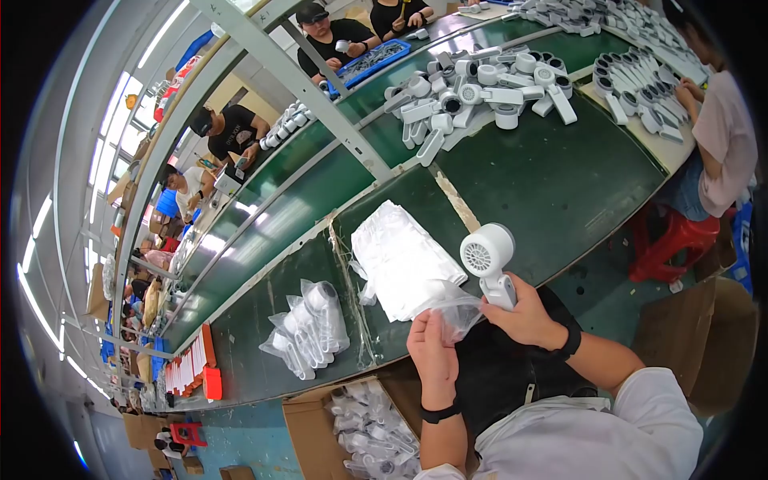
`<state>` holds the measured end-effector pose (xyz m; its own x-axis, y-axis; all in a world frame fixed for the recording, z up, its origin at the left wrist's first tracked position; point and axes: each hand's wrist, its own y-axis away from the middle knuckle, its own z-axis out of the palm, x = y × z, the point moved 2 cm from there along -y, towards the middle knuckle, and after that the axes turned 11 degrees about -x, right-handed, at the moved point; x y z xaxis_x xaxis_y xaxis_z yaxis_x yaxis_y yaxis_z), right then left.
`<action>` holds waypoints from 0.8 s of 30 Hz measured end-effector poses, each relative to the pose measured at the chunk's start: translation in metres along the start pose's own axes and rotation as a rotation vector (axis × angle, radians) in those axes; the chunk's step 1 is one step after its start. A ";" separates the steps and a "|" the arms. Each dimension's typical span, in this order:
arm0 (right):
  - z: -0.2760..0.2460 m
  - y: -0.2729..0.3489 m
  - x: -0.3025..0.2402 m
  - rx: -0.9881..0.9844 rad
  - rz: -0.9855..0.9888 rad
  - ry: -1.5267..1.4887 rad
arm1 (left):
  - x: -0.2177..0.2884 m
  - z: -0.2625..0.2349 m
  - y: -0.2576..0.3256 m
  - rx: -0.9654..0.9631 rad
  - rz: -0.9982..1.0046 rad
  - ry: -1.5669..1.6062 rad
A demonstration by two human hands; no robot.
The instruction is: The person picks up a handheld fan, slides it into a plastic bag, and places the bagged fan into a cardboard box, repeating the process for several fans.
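My right hand (524, 314) is closed round the handle of a white handheld fan (488, 250), whose round grille head points up and to the left. Just left of it, my left hand (433, 348) pinches a clear plastic bag (458, 308). The bag's edge comes close to the fan's handle; whether they touch I cannot tell. Beyond both hands a stack of white plastic bags (396, 252) lies on the green table. Several bagged fans (310, 326) rest on the table to the left of that stack.
An open cardboard box (308, 428) of bagged fans stands below the table edge. A large heap of loose fans (480, 92) covers the far table, beside a metal post (320, 100). At the right, a co-worker (724, 148) sits on a red stool (668, 244); a brown carton (700, 336) stands nearby.
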<state>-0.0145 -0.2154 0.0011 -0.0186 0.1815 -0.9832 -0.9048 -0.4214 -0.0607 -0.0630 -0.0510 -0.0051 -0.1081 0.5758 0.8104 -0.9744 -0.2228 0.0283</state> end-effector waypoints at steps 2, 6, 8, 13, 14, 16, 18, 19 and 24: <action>-0.014 0.008 -0.005 -0.095 -0.013 -0.014 | -0.002 0.002 0.000 -0.003 -0.013 -0.102; -0.052 0.020 -0.035 -0.336 -0.206 0.291 | -0.002 0.007 -0.005 0.062 0.065 -0.255; -0.060 0.026 -0.048 -0.711 -0.187 0.453 | -0.001 0.008 -0.006 0.078 0.085 -0.314; -0.054 0.011 -0.064 -0.831 0.256 0.526 | 0.007 0.013 -0.009 -0.132 0.015 -0.438; -0.052 0.007 -0.059 -0.824 0.272 0.485 | 0.003 0.008 -0.011 -0.190 0.088 -0.457; -0.051 0.002 -0.049 -0.843 0.231 0.384 | 0.012 0.010 -0.011 -0.265 0.098 -0.480; -0.051 -0.003 -0.028 -0.888 0.154 0.397 | 0.023 0.013 -0.009 -0.326 0.084 -0.508; -0.049 -0.003 -0.023 -0.929 0.079 0.413 | 0.027 0.011 -0.008 -0.323 0.085 -0.512; -0.031 0.001 -0.025 -0.695 0.142 0.460 | 0.033 0.012 -0.002 -0.269 0.224 -0.684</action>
<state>-0.0012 -0.2482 0.0201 0.1984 -0.2307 -0.9526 -0.4369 -0.8908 0.1248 -0.0619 -0.0406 0.0285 -0.2481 -0.0952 0.9641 -0.9674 -0.0274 -0.2516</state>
